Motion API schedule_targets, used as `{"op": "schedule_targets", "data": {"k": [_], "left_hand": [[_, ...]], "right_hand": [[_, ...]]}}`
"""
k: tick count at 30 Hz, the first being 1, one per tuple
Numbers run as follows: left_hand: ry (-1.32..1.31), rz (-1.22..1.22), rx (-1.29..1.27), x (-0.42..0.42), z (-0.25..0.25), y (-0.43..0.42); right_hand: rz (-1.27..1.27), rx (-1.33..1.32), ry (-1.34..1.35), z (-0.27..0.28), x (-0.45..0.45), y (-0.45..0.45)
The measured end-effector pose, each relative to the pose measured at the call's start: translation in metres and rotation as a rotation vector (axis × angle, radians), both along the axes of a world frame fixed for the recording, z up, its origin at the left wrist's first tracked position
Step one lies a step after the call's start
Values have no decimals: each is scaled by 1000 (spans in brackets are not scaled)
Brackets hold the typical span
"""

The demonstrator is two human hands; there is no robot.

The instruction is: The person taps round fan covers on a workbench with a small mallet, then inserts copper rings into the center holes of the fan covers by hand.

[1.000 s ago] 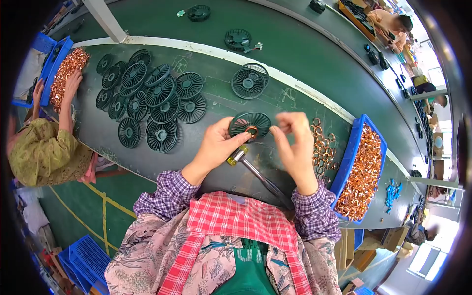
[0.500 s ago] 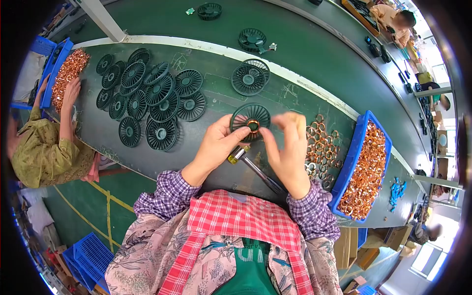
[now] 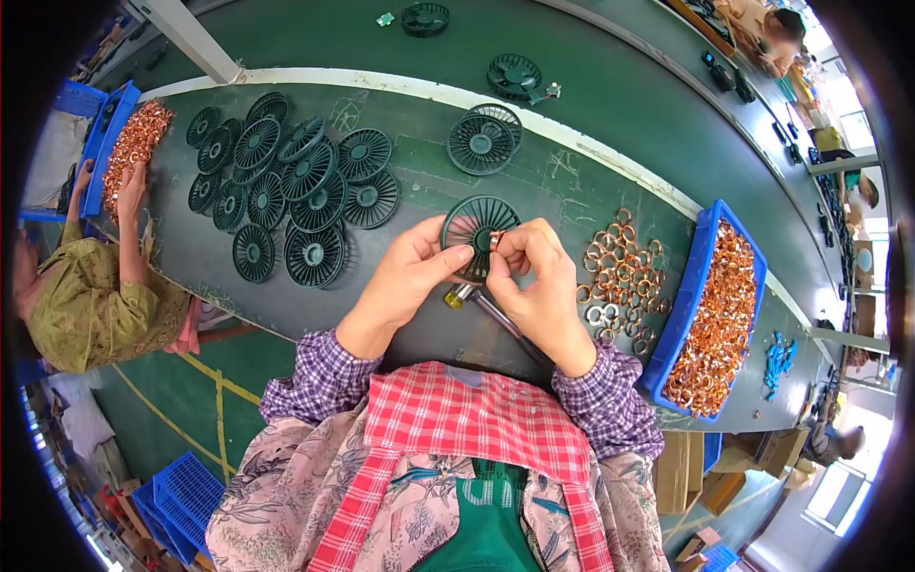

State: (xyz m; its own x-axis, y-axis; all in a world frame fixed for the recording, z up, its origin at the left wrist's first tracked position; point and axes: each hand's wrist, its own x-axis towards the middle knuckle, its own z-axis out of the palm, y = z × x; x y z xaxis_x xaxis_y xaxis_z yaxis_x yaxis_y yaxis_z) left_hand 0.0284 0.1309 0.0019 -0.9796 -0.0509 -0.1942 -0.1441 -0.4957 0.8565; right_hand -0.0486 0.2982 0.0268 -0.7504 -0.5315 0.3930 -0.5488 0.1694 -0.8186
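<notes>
Dark green workbench [image 3: 424, 191] runs across the workshop, and a white strip [image 3: 381, 84] along its far edge parts it from another long green surface beyond. Above the bench, nearest the person, is a round dark green grille [image 3: 477, 229], the landmark for everything else. From its left side the left hand [image 3: 405, 276] grips the rim, thumb laid over the near face and fingers tucked behind. From its right side the right hand [image 3: 538, 281] closes thumb and index finger on a copper ring [image 3: 497, 240], held tilted at the grille's middle; fingertips cover part of it, so whether it touches the hub cannot be told. Just on the near side of the grille lies a hammer [image 3: 502, 321], its handle slanting down to the right. Left of the grille spreads a heap of similar grilles [image 3: 312, 172], many overlapping; beyond it, two more grilles [image 3: 481, 141] overlap near the strip. Right of it, loose rings [image 3: 620, 267] lie scattered beside a blue bin [image 3: 679, 315] filled with copper pieces [image 3: 720, 315]. Far to its left, a co-worker in an olive top [image 3: 95, 305] has one hand at a copper heap [image 3: 138, 138].
</notes>
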Motion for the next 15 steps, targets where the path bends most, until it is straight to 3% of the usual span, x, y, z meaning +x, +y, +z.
{"op": "schedule_targets", "data": {"k": [6,10,15], "left_hand": [[-2,-5,169,-1,5,0],[56,39,-26,0,4,13],[122,120,-291,4,2,18]], "right_hand": [[45,-10,204,4,3,3],[47,74,372,4,-1,2],[4,112,308,-1,-2,2]]}}
